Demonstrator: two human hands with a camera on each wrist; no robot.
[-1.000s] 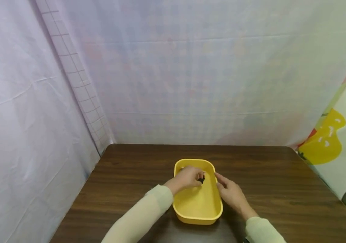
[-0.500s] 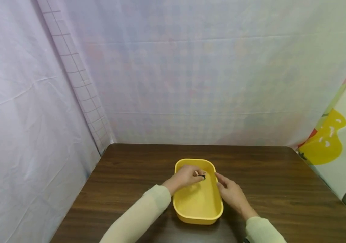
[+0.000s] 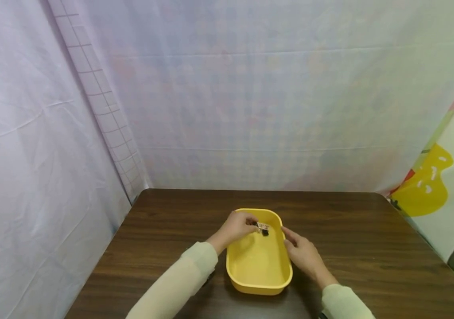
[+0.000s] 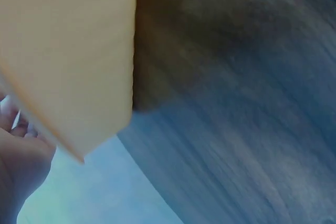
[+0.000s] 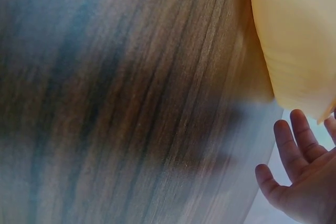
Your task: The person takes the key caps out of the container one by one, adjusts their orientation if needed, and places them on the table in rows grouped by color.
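Observation:
A yellow plastic tub with rounded corners stands on the table. Over its far left rim reaches my left hand, thumb and fingers pinching the left end of a small object, whitish with printed marks and black parts. What kind of object it is I cannot tell. My right hand rests against the tub's right side, fingertips at the rim. In the right wrist view the fingers are spread and nearly straight beside the tub wall. Only part of the left hand shows in its wrist view, beyond the tub's rim.
The dark wood-grain table extends on both sides of the tub. A pale curtain hangs behind its far edge, and a white cloth hangs at the left. Something dark shows beside the left sleeve.
My left hand has shifted left and slightly away, toward the tub's left rim. More of the small object shows beyond its fingers. The right hand and the tub have stayed in place.

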